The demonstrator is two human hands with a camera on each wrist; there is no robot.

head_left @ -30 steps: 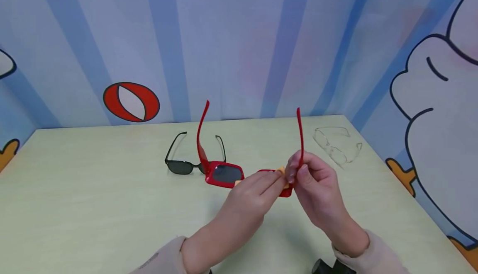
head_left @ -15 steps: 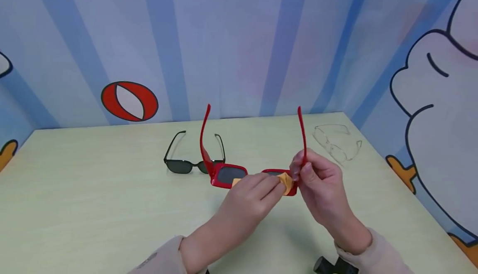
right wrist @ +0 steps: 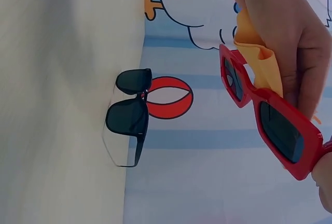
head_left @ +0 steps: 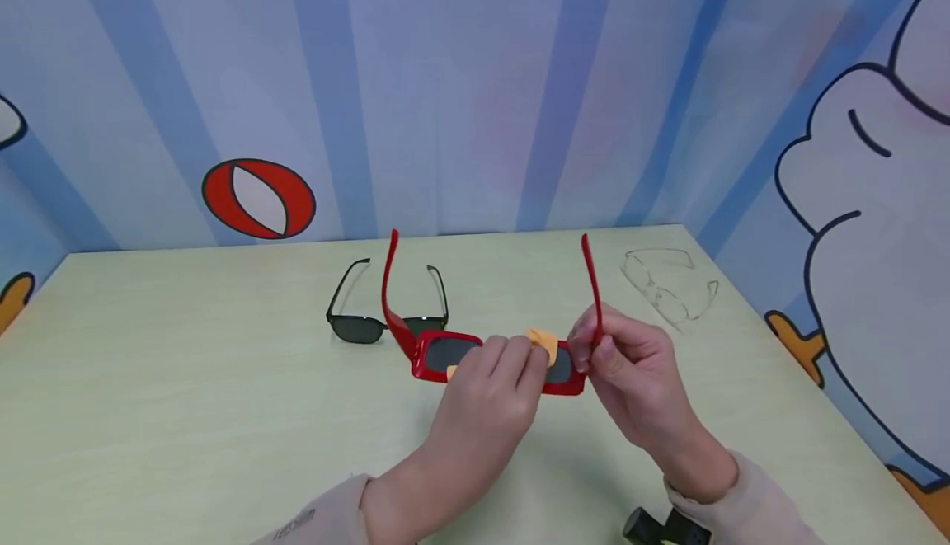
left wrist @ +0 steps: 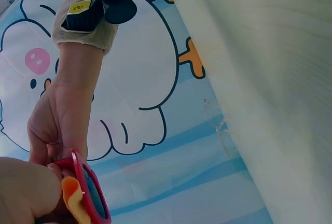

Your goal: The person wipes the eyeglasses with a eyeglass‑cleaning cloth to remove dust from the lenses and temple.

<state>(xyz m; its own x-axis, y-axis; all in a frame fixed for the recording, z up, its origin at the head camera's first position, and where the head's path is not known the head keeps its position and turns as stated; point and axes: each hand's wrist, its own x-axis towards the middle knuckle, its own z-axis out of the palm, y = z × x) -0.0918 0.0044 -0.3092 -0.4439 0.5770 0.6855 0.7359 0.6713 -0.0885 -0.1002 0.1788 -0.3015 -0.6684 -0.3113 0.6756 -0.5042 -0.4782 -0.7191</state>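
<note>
Red-framed sunglasses [head_left: 423, 357] are held up over the table, temples unfolded and pointing away. My right hand [head_left: 631, 372] pinches them at the right hinge, thumb and fingers around the base of that temple. An orange-yellow cloth [head_left: 544, 344] is bunched in the fingers of my left hand [head_left: 486, 405], which covers the bridge and part of both lenses. In the right wrist view, the cloth [right wrist: 264, 63] lies along the frame's edge near the bridge, and both dark lenses of the sunglasses [right wrist: 282, 133] show. The left wrist view catches the sunglasses [left wrist: 85, 182] edge-on beside the cloth.
Black sunglasses [head_left: 358, 330] stand on the pale table [head_left: 185, 380] behind the red pair, partly overlapped by it. Thin clear-looking eyeglasses [head_left: 671, 306] lie at the back right. A printed curtain [head_left: 445, 91] rises behind the table. A black device [head_left: 668, 528] sits at my right wrist.
My left hand and the cloth have slid left from the right lens toward the bridge, uncovering more of that lens. The red sunglasses have shifted slightly left and tilted, their temple tips now lower.
</note>
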